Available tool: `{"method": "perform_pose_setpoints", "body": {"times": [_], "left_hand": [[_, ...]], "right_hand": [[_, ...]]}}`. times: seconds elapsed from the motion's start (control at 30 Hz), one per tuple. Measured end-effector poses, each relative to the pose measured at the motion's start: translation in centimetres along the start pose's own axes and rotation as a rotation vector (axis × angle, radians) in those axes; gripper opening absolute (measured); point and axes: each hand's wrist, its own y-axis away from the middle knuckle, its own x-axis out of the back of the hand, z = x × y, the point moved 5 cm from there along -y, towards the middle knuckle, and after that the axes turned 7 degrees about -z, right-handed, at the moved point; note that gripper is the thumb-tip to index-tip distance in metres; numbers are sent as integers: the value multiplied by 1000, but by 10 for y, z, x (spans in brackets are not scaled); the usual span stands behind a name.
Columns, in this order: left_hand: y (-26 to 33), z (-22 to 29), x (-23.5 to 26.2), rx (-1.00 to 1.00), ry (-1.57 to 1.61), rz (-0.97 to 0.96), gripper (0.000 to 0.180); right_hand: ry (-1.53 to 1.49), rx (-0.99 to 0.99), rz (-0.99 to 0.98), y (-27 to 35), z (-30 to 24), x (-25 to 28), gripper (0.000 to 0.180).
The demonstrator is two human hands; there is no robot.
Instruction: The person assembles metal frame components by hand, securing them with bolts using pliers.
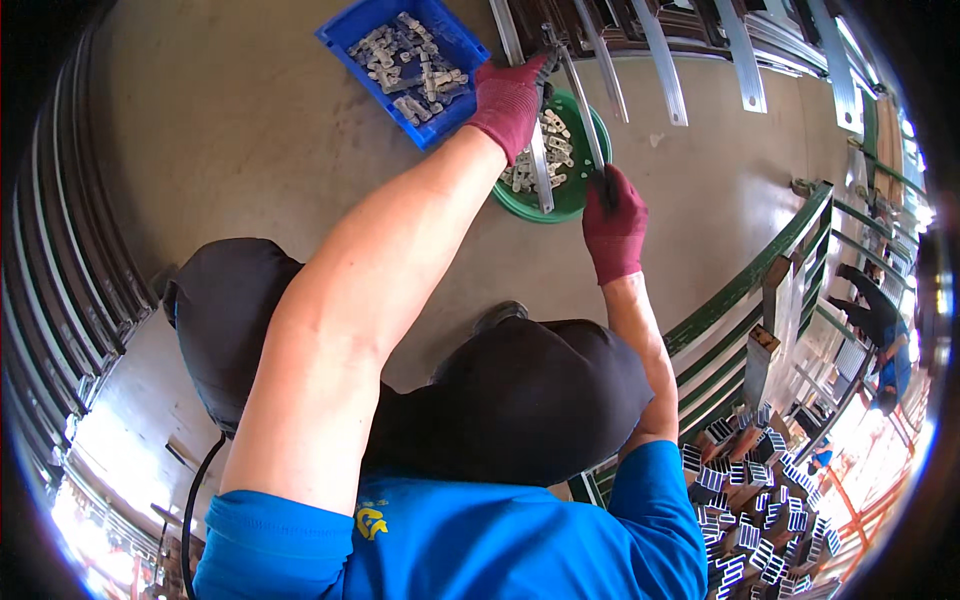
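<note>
My left hand (pixel 508 105), in a maroon work glove with dark fingertips, is closed around a long flat aluminium bar (pixel 541 175). The bar's near end hangs over a round green basin (pixel 575 205) holding pale metal brackets (pixel 557 142). My right hand (pixel 613 228), gloved the same way, grips the near end of a slim metal-shafted tool (pixel 585 105) that looks like a hammer. Its small head lies beyond my left hand, close to the bar. A blue plastic crate (pixel 345 62) with several metal fittings (pixel 405 65) is left of my left hand.
More metal bars (pixel 665 75) jut out from a rack at the far side. Green railings (pixel 750 270) run along the right, near stacked metal profiles (pixel 760 520). Long dark profiles (pixel 60 260) line the left. Another person (pixel 885 330) is at the far right.
</note>
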Motion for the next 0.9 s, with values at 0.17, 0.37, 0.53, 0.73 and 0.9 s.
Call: {"method": "perform_pose_setpoints", "body": {"times": [0.17, 0.37, 0.53, 0.73, 0.9], "left_hand": [[14, 12, -9, 98, 35, -57, 33], [0, 0, 0, -15, -298, -122, 42], [1, -4, -18, -377, -1236, -115, 34], [3, 0, -12, -404, -1323, -102, 36], [-9, -12, -12, 44, -477, -138, 45]], "right_hand": [[-79, -57, -109, -7, 16, 5, 26], [4, 19, -131, -10, -2, 18, 24], [-113, -54, -100, -3, 2, 7, 24], [-158, -159, -144, 3, -6, 0, 26], [50, 23, -27, 7, -11, -6, 26]]}}
